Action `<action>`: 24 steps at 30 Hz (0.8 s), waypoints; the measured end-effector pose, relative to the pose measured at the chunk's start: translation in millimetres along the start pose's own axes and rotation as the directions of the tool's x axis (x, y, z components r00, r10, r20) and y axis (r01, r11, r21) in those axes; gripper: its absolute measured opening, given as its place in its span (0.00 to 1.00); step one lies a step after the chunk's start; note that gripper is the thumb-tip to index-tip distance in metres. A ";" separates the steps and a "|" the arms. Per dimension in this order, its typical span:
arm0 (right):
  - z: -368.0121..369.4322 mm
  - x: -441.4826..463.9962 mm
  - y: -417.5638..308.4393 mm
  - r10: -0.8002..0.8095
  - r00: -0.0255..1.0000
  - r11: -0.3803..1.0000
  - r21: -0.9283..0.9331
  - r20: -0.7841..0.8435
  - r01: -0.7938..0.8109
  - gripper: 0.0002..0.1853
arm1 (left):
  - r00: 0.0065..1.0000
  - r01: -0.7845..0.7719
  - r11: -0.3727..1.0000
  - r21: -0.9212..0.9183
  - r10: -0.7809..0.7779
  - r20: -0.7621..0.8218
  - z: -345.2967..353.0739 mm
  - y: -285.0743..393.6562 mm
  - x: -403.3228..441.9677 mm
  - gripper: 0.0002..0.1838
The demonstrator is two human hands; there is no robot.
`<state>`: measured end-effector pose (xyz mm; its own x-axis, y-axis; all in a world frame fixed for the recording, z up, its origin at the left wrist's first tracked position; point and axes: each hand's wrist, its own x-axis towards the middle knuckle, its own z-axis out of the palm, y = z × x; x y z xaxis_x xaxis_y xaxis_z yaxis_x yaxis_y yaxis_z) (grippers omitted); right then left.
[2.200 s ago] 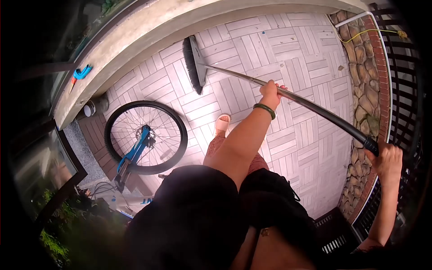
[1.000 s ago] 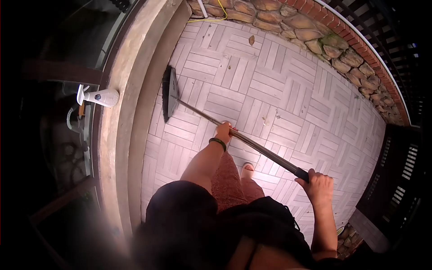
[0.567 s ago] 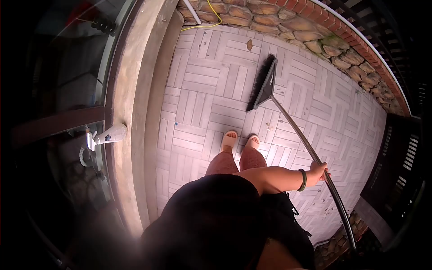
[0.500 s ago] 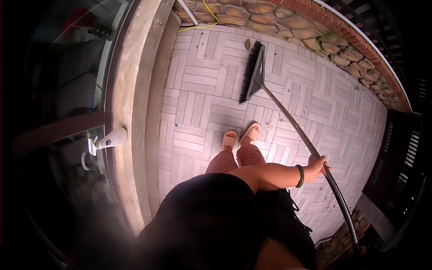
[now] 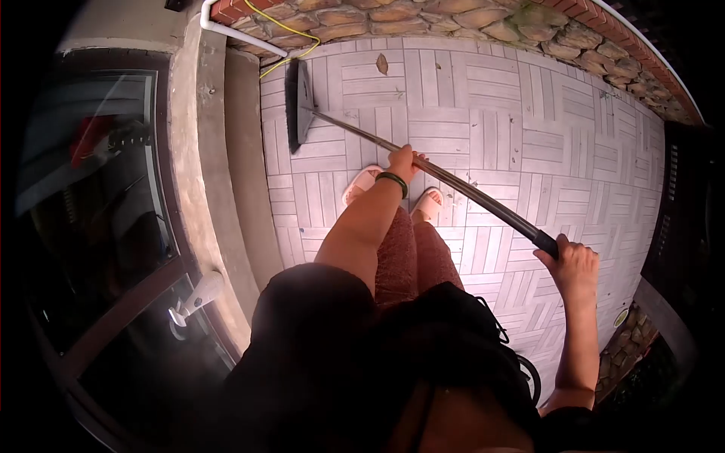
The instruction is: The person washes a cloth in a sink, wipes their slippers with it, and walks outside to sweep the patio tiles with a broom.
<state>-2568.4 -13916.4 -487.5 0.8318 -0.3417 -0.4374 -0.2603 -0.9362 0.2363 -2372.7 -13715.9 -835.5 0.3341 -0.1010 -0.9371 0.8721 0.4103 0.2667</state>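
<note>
A broom (image 5: 483, 198) with a long metal handle slants across the tiled floor. Its black-bristled head (image 5: 298, 106) rests on the tiles near the concrete ledge at the left. Partway along the handle, my left hand (image 5: 405, 161) is wrapped round the shaft, a dark green bangle on its wrist. My right hand (image 5: 572, 263) grips the dark upper end of the handle at the right. Both feet, in light sandals (image 5: 429, 202), stand below the handle.
A concrete ledge (image 5: 242, 166) runs along the left beside a glass door (image 5: 113, 174). A stone wall (image 5: 423, 24) borders the far side, with a yellow cord (image 5: 302, 50) and white pipe (image 5: 249, 36) at its corner. A dry leaf (image 5: 382, 64) lies on the floor.
The broom head has moved left to beside the ledge, past the leaf. My left hand has moved left with the handle, and my right hand has come clearly into view at its top end.
</note>
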 end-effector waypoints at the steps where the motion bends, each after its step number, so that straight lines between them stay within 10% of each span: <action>1: 2.6 -24.2 20.3 0.003 0.994 0.994 -0.107 -0.108 -0.015 0.22 | 0.998 0.039 0.999 0.030 -0.041 0.045 23.2 -32.4 -12.4 0.08; 6: -61.0 -168.8 66.9 0.390 0.913 0.915 -0.160 0.121 -0.370 0.23 | 0.918 0.282 0.904 0.321 -0.352 0.184 118.9 -156.4 -135.9 0.08; 12: -133.9 -253.2 -0.4 0.773 0.580 0.631 -0.401 0.258 -0.664 0.23 | 0.676 0.348 0.647 0.679 -0.675 0.296 166.0 -262.2 -210.5 0.09; 16: -114.0 -330.2 -63.8 0.856 0.455 0.514 -0.307 0.246 -0.801 0.23 | 0.732 -0.056 0.434 0.899 -0.594 0.333 121.6 -305.7 -256.0 0.19; 20: -40.9 -390.8 -176.0 0.817 0.299 0.343 0.002 0.493 -0.939 0.20 | 0.830 -0.504 -0.350 0.790 -0.450 0.331 39.3 -295.6 -262.0 0.22; 22: -8.5 -388.6 -232.1 0.793 0.439 0.446 0.089 0.421 -0.891 0.19 | 0.912 -0.089 -0.051 0.995 -0.406 0.061 39.3 -238.8 -266.7 0.20; 24: 21.0 -365.7 -266.4 0.653 0.158 -0.158 0.338 0.741 -0.928 0.14 | 0.911 -0.190 -0.106 0.976 -0.390 0.135 28.2 -218.4 -264.9 0.15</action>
<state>-2813.5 -13543.8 -408.8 -0.4013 -0.7265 -0.5578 -0.8962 0.4373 0.0752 -2641.6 -13804.2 -639.2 0.0120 -0.3742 -0.9273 0.1928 -0.9091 0.3694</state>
